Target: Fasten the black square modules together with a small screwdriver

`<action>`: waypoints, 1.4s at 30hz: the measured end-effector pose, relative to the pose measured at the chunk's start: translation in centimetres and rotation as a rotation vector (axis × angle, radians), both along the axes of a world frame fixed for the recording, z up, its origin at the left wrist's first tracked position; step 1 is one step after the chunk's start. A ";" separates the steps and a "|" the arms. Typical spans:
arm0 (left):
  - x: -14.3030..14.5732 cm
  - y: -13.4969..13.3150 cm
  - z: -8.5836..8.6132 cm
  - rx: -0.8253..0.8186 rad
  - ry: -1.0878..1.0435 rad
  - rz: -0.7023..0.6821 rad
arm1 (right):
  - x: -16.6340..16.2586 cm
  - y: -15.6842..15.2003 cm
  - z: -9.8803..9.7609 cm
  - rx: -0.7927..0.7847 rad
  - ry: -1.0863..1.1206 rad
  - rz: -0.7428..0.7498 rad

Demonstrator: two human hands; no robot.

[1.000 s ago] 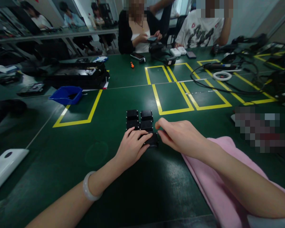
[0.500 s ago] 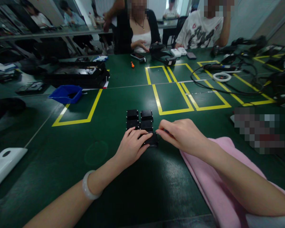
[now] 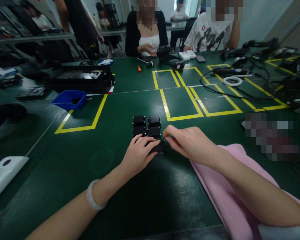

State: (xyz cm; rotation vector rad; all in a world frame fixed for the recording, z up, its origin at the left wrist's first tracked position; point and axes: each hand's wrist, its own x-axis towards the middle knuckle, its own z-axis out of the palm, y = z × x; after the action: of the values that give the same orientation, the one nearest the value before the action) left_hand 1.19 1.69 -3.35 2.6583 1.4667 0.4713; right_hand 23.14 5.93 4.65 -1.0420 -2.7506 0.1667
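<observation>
Several small black box-shaped parts with shiny metal pins or screws at their corners stand in two columns on the green table. My left hand lies over the nearest ones and steadies the front right black box, index finger on its top and thumb at its near side. It covers most of the front left part. Just right of that box, my right hand is closed in a pinch, fingertips close to the box's upper right edge. Anything between those fingertips is too small or hidden to make out. Behind them sits a back right black box.
A pink cloth lies under my right forearm. At the left are a blue tray and a white panel. Black cables spread over the right. Yellow tape marks the table. Two people sit opposite.
My right hand has shifted very slightly left, still pinched beside the front box. My left hand stays put. In the background, a standing person has moved to the left.
</observation>
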 end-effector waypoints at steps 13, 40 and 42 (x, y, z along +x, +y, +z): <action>0.0 0.0 -0.1 0.028 0.009 -0.004 | 0.1 -0.1 0.1 0.065 -0.001 0.006; 0.0 0.0 -0.1 0.030 0.023 -0.015 | 0.2 0.0 0.1 0.056 -0.033 -0.022; 0.0 0.0 -0.1 0.031 0.024 -0.014 | 0.1 0.1 0.2 0.031 -0.018 -0.017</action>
State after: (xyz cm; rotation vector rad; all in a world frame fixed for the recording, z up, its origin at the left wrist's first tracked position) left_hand 1.20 1.72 -3.41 2.7052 1.4581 0.4669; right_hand 23.26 5.98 4.81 -1.0646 -2.7505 0.1127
